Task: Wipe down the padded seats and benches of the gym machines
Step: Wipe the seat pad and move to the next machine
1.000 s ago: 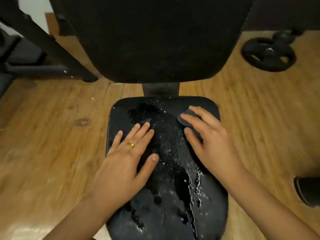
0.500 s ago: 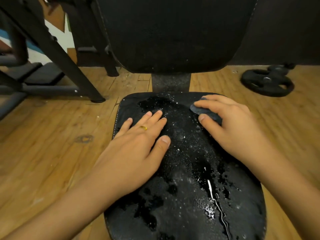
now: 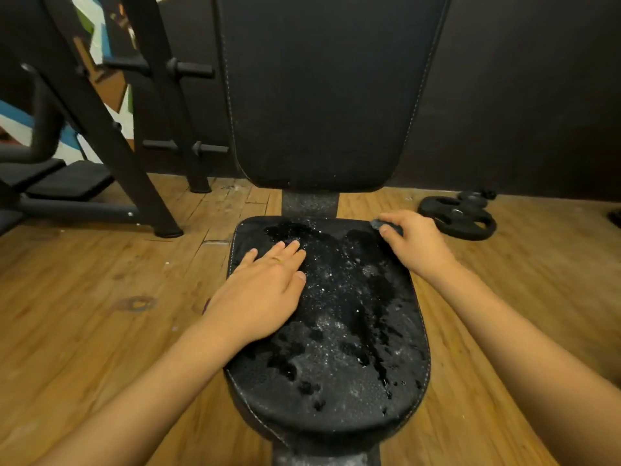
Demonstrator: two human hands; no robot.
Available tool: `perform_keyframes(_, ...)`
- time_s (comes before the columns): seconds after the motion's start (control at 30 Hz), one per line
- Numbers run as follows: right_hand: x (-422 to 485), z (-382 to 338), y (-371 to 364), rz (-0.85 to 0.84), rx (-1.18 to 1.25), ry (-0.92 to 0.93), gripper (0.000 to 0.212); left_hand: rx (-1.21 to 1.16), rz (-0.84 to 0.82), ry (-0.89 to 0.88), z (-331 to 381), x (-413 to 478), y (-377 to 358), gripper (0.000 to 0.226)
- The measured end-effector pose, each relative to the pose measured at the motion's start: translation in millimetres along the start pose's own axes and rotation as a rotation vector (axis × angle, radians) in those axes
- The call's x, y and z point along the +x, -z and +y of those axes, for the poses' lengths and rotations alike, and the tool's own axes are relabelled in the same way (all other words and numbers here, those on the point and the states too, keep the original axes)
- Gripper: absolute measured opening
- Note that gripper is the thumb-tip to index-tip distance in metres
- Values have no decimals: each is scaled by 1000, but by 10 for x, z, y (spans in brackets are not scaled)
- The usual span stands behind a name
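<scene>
Resting flat on the left half of the padded seat (image 3: 336, 348), towards its far left corner: left hand (image 3: 265, 287), palm down, fingers straight and close together, holding nothing. Gold ring (image 3: 277, 260) on one finger.

Right hand (image 3: 416, 243): at the seat's far right corner, fingers and thumb curled round a small dark grey pad (image 3: 379, 224), which is pressed against the seat's surface at that corner. Only the pad's left end shows past the fingertips.

Seat: black upholstery with pale stitching along the edge, wet over most of its top, with dark pooled patches and scattered droplets from the far edge to the near edge.

Backrest (image 3: 319, 95): black, padded, upright behind the seat's far edge, joined by a speckled post.

Wooden floor (image 3: 84, 297): under everything.

Weight plate (image 3: 457, 220): black, flat on the floor, right of the seat's far right corner.

Machine frame (image 3: 100, 129): black, slanted, left of the seat.
</scene>
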State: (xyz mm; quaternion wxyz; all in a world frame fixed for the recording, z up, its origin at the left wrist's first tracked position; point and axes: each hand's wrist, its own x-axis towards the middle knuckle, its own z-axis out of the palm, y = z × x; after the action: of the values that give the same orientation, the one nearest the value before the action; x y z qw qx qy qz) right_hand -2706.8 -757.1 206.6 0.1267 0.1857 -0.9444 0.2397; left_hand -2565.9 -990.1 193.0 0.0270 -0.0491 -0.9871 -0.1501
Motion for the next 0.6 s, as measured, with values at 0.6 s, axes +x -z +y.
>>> perform_keyframes(0.6, 23, -166, -17, -157, -108, -88, 33, -54, 86, -4, -31, -12, -18, 53)
